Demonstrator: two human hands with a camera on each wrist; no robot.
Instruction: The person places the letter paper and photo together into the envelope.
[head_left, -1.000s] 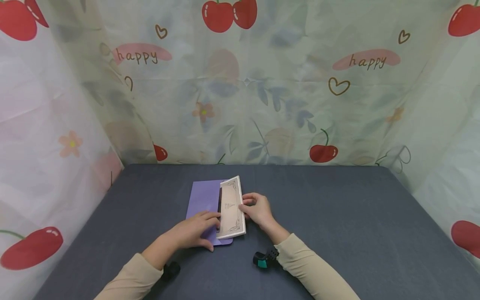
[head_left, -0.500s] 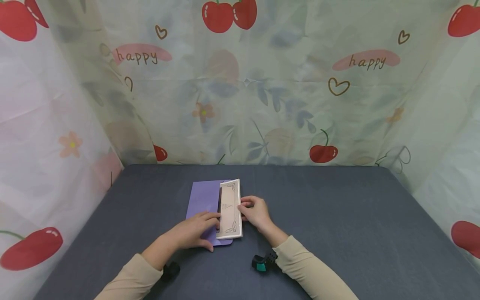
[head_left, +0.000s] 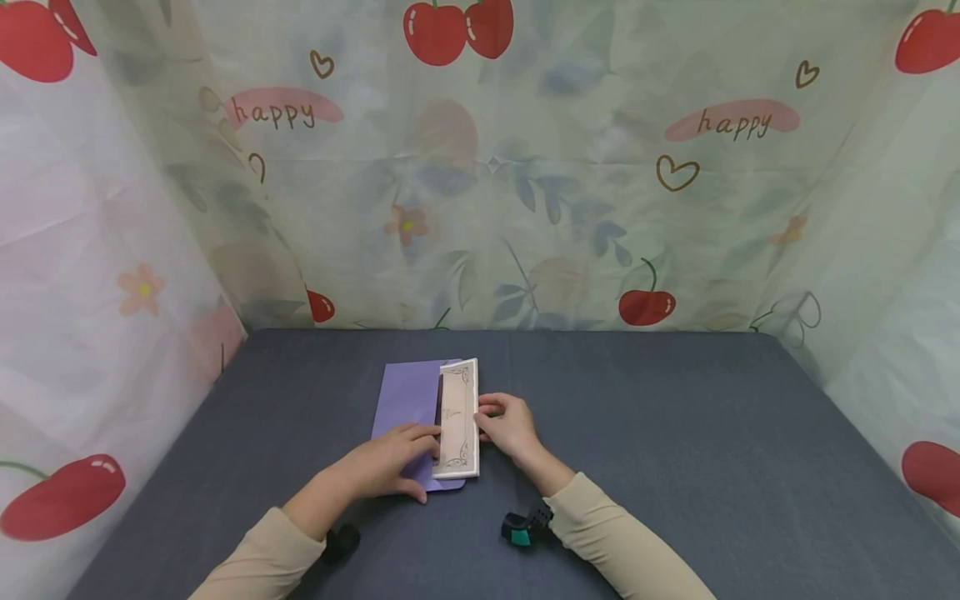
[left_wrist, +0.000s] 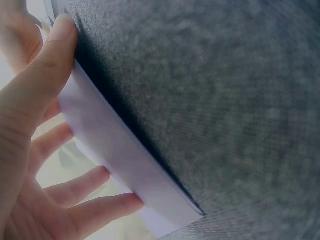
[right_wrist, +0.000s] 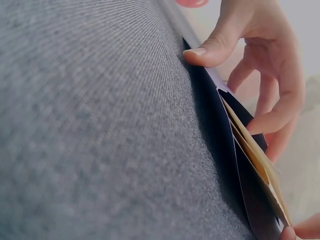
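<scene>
A purple envelope (head_left: 408, 392) lies on the dark table, its opening facing right. Partway in that opening sits a cream card (head_left: 459, 417) with brown scrollwork in its corners; its left part is hidden inside. My right hand (head_left: 513, 425) pinches the card's right edge, thumb on top. Across the envelope's near part rests my left hand (head_left: 390, 458), fingertips at the lip of the opening and thumb by the near edge. The left wrist view shows those fingers spread and fairly straight against the envelope (left_wrist: 115, 140). In the right wrist view, the card (right_wrist: 260, 160) appears as several thin layers at the raised mouth.
Dark fabric covers the table (head_left: 712, 433). A printed curtain (head_left: 495, 208) with cherries and the word "happy" hangs behind and at both sides. Black wrist devices show beneath the left sleeve (head_left: 262, 554) and right sleeve (head_left: 622, 537).
The card has shifted left, deeper into the envelope, and its slanted edge has straightened. My right hand has moved slightly left with it. My left hand and the envelope have stayed put.
</scene>
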